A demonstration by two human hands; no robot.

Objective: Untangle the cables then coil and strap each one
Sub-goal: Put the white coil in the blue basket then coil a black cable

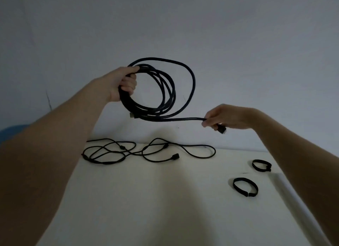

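Observation:
A thick black cable hangs in the air as several loops, above the far edge of the white table. My left hand grips the loops at their left side. My right hand pinches the cable's free end just behind its plug, lower and to the right of the coil. The cable's other plug sticks out at the bottom of the coil. A thinner black cable lies loose and tangled on the table's far side. Two black straps, one nearer and one farther, lie closed into rings at the right.
A plain grey wall rises right behind the table. The table's right edge runs diagonally under my right forearm. A blue object shows at the far left behind my left arm.

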